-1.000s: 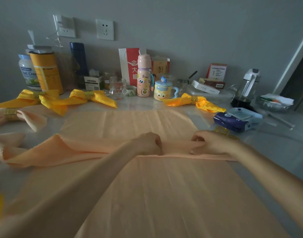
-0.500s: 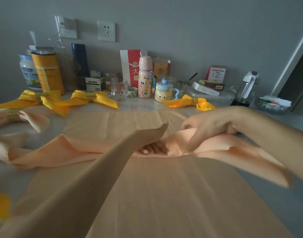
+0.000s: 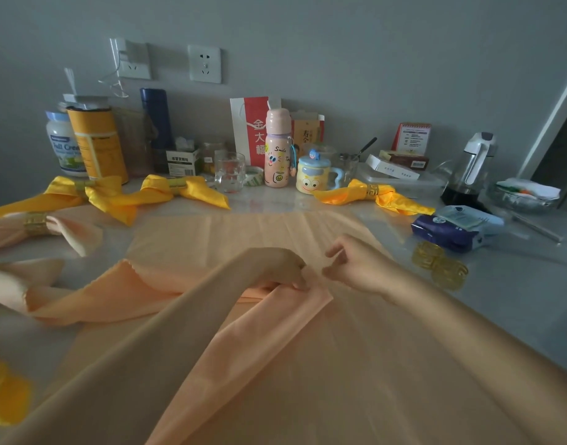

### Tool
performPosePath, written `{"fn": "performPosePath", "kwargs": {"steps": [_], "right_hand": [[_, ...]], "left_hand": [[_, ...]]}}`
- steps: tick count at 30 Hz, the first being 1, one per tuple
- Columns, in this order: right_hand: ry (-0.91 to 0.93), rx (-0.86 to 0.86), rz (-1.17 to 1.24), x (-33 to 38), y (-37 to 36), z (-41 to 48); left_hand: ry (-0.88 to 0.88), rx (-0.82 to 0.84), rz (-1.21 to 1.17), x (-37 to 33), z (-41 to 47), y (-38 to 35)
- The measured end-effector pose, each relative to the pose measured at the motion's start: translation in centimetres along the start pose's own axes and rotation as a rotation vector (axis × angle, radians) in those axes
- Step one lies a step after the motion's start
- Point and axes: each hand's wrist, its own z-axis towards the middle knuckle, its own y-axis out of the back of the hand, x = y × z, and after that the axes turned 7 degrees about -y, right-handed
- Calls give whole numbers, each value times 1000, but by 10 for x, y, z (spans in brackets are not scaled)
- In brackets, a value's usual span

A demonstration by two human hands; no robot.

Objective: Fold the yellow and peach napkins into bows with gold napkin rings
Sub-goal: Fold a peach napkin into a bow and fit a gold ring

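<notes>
While the left hand (image 3: 283, 268) is pinching the peach napkin (image 3: 295, 311) at its fold, the right hand (image 3: 356, 268), slack and apparently empty, is hovering nearer the gold rings (image 3: 439, 268) on its right.

The left hand (image 3: 280, 268) and right hand (image 3: 359, 269) are bare, as are both forearms (image 3: 468, 319).

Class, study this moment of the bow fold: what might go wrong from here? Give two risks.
1. Only the left hand holds the peach napkin at its middle. The right hand hovers empty, so the fold may slip open.
2. The gold rings lie off to the right. Reaching for one could tug the fabric askew.
</notes>
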Motion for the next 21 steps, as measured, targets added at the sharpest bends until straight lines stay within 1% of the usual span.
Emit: {"fn": "performPosePath", "kwargs": {"steps": [2,3,6,8,9,12,14,17,19,20,21], "right_hand": [[-99,150,12,-6,-7,7],[-115,192,-7,-5,-11,9],[-120,157,-48,-2,-15,17],[-129,130,-40,-1,-16,21],[-126,126,-40,-2,-17,22],[-89,82,-66,-5,-9,26],[-81,18,-102,-12,2,32],[-90,-40,-158,-24,11,40],[-100,-77,-182,-32,3,47],[-83,-128,-209,-35,-4,48],[-18,-237,-285,-38,-13,48]], "left_hand": [[-18,-70,64,-2,-3,-4],[-32,-119,78,0,-4,-8],[-58,-323,63,11,0,-22],[-103,-485,112,16,-3,-31],[-124,-519,151,18,-3,-32],[-190,-546,290,22,-9,-24],[-178,-521,313,28,-12,-15],[-146,-453,222,36,-10,-10],[-131,-439,142,38,-6,-8],[-128,-428,126,38,-5,-7],[-133,-410,121,38,-4,-5]]}}
